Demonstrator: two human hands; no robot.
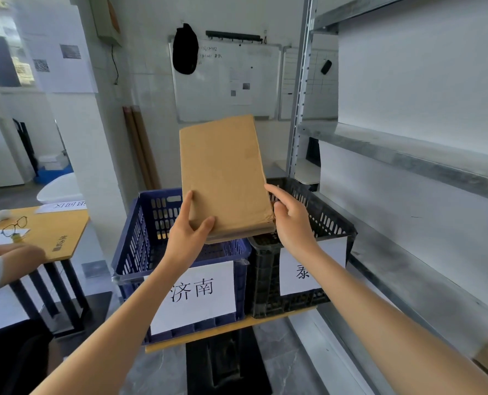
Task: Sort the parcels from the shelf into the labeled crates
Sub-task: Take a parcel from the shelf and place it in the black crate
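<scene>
A white-tiled back room with a whiteboard (225, 81) on the far wall frames the scene; grey metal shelving (402, 155) runs down the side from 1 to 4 o'clock, its visible boards bare. On a low wooden counter (228, 330) at 6 o'clock stand two perforated plastic crates, touching side by side: a blue crate (140, 246) with a paper label reading 济南, and a black crate (334, 223) at 4 o'clock whose label is partly hidden by the forearm.

A flat, tan kraft-paper parcel (223, 172) is held up in the air at centre, tilted face toward the camera, its lower edge hanging over the seam between the two crates.

The risk, as I judge it, is a wrong sort: the parcel's visible face is blank, so any address cannot be read from here, and it hovers equally over both bins. A slip is also possible, since only the bottom corners are held and the tall sheet could tip forward or fold.

The left hand (185, 238) is closed on the parcel's lower-left corner, thumb pressed on the front, fingers (186, 205) running up the left edge. The right hand (291, 220) is at the lower-right corner, loosely open, its fingers lying against the right edge more than clamping it; I cannot tell how firmly.

At 9 o'clock another person's arm (14, 258) rests at a wooden desk (51, 232) with eyeglasses (14, 225).
</scene>
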